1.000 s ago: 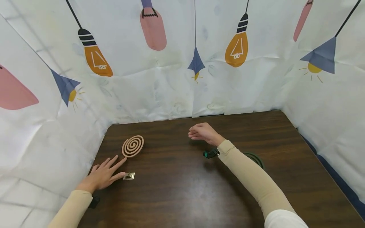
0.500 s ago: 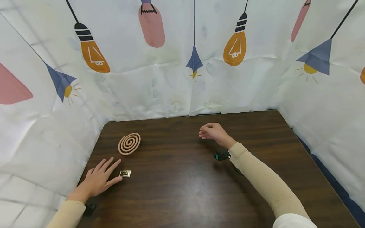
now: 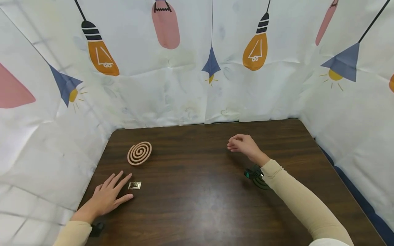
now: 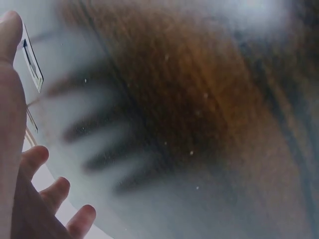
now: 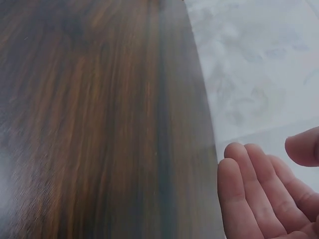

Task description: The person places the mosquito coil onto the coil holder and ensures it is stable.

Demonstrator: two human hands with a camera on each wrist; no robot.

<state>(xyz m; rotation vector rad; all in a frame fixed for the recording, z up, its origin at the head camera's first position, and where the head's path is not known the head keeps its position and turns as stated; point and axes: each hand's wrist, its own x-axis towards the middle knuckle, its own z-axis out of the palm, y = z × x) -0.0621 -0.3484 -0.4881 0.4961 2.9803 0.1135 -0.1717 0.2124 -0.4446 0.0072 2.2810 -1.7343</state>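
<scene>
1) Silvery rectangular plate (image 3: 134,185) on the dark brown table (image 3: 197,164), just beside the left hand's thumb and index finger
2) Left hand (image 3: 104,197) — fingers straight and spread
3) Right hand (image 3: 246,146) — relaxed, fingers slightly bent, thumb apart, over the table
4) Tan spiral (image 3: 139,153) beyond the left hand
5) Green coil (image 3: 261,183), partly hidden by the right wrist

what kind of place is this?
Likely a screened-off tabletop filming booth: a dark wood-grain table, lamp-print white sheeting around three sides, and a black wrist device, possibly a camera.
</scene>
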